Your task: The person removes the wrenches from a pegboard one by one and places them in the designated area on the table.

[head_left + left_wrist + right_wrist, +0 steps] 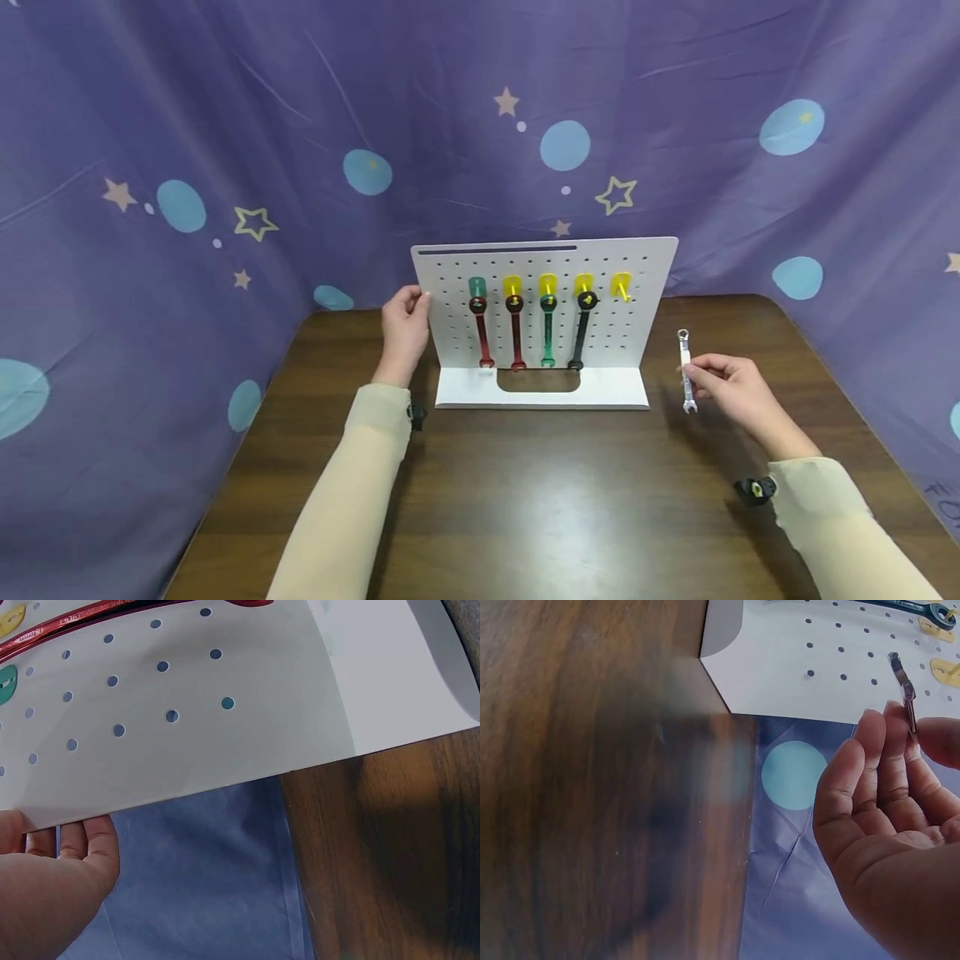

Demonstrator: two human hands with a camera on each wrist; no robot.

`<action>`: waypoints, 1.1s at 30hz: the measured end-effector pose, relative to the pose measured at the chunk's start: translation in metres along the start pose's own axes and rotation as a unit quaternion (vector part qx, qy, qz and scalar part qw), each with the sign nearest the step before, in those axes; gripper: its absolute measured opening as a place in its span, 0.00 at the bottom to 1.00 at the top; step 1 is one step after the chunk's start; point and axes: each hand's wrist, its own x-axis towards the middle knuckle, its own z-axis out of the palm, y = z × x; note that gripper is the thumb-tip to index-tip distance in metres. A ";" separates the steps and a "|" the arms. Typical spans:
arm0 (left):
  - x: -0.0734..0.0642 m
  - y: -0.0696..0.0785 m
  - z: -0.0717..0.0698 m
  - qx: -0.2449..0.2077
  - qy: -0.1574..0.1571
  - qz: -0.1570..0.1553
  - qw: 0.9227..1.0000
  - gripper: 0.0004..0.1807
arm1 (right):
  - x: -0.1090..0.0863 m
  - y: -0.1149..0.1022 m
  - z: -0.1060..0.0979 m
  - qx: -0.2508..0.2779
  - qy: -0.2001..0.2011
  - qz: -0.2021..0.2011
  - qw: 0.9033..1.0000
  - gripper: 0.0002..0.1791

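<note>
- Head view: my left hand [405, 327] grips the left edge of the white board [456, 333], thumb against it in front and the other fingers [100, 844] going behind, their tips hidden there.
- My right hand [731, 387], to the right of the board, pinches a silver wrench [686, 367] at its middle between thumb [941, 741] and fingertips; the rest of those fingers curve loosely.
- That wrench stands apart from the board, ring end up, forked end down, its metal shiny.
- On the board's hooks, left to right, hang a red wrench [482, 333], a second red wrench [516, 333], a green wrench [548, 333] and a black wrench [581, 337].
- The board's leftmost hook [477, 287] is green; the others are yellow, and the last yellow hook [621, 285] sticks out beside the black wrench.
- The board is flat, dotted with round holes, with a rounded cutout in its foot.
- Under the board lies a dark wood-grain table [525, 467]; behind it hangs creased purple cloth [450, 100] printed with stars and blue rounds.
</note>
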 end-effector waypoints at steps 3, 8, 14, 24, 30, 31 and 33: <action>0.001 0.000 -0.005 0.005 0.002 0.001 1.000 0.08 | 0.001 0.003 0.004 0.003 -0.002 0.004 1.000 0.16; 0.002 -0.002 -0.005 -0.002 -0.006 -0.001 1.000 0.08 | -0.001 0.009 0.004 0.001 -0.002 0.009 1.000 0.14; 0.002 -0.001 -0.003 -0.006 -0.012 -0.004 1.000 0.09 | -0.005 0.014 0.003 0.011 -0.002 0.020 1.000 0.15; 0.002 0.001 -0.002 -0.008 -0.007 0.002 1.000 0.09 | -0.005 0.018 0.002 0.007 -0.006 0.047 0.999 0.16; 0.002 0.001 -0.002 -0.001 -0.009 -0.007 1.000 0.09 | -0.007 0.018 0.003 -0.010 -0.009 0.057 0.998 0.16; 0.002 0.001 -0.001 0.000 -0.008 -0.007 1.000 0.09 | -0.007 0.018 0.003 -0.012 -0.009 0.059 0.998 0.16; 0.003 0.001 -0.001 0.000 -0.006 -0.007 1.000 0.09 | -0.007 0.019 0.002 -0.018 -0.011 0.064 0.998 0.17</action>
